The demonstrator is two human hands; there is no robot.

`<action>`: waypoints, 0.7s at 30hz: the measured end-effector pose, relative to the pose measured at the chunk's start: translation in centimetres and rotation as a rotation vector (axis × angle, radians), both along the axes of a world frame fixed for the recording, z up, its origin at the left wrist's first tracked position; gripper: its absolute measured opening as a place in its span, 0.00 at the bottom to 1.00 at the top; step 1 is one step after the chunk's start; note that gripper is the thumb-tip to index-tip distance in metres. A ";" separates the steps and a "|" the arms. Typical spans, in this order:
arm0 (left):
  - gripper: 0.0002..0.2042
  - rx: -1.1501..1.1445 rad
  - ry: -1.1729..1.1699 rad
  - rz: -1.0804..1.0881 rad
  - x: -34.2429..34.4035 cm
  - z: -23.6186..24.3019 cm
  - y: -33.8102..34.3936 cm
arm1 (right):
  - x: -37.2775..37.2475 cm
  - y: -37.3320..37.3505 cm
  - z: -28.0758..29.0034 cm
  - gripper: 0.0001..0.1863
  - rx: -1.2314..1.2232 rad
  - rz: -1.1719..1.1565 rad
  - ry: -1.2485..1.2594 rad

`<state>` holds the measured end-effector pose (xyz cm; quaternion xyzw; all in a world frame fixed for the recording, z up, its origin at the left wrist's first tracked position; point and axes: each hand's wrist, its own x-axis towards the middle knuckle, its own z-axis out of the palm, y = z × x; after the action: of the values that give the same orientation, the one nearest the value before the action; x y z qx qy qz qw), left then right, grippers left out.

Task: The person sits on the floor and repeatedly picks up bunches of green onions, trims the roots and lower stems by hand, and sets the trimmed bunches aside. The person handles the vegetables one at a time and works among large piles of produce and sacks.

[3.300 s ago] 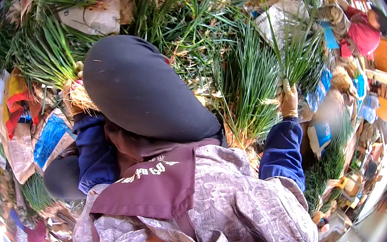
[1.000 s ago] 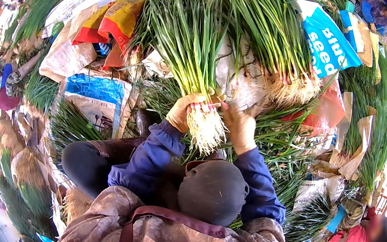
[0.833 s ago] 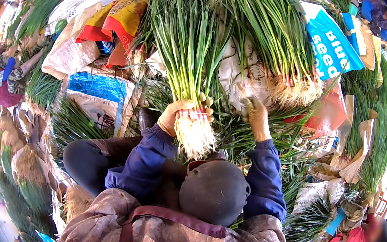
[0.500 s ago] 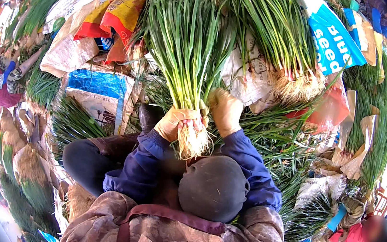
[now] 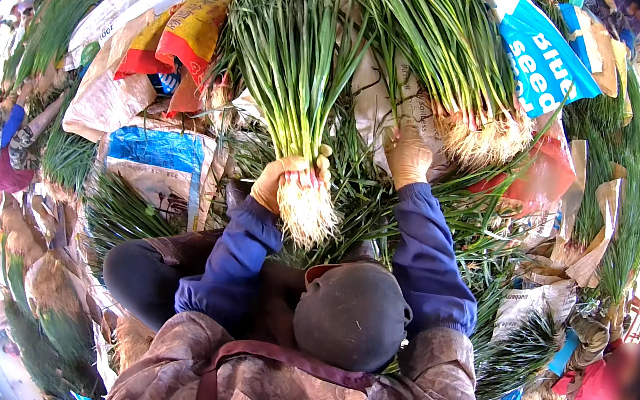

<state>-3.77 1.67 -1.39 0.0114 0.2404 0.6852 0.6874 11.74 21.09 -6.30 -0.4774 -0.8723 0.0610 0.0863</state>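
Mid-frame, the left hand (image 5: 284,183) is clamped around an onion bunch (image 5: 295,77); the right hand (image 5: 408,153), fingers loosely spread, rests against a second bunch (image 5: 442,55).

A bunch of green onions (image 5: 295,77) stands upright in my left hand (image 5: 284,180), white roots hanging below. My right hand (image 5: 408,153) rests on the green heap (image 5: 368,198) beside it.

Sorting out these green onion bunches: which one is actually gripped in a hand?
The upright bunch of green onions left of centre: the left hand is closed around it just above its white roots. The right hand only touches the bigger bunch.
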 end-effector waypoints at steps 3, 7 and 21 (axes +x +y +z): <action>0.26 0.112 -0.007 -0.028 0.1 0.6 -0.8 | 0.0 -1.8 0.6 0.08 -0.188 -0.011 0.247; 0.25 -0.072 0.217 -0.052 0.6 1.2 -0.4 | 0.9 -8.2 5.2 0.06 -0.259 0.165 0.569; 0.21 -0.017 0.108 0.010 3.3 2.1 -0.6 | 3.1 -10.5 3.1 0.10 -0.216 0.396 0.295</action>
<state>-0.50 1.09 0.70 0.0413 0.2830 0.6850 0.6701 14.80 10.58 -3.20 -0.2898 -0.9152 0.2383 0.1472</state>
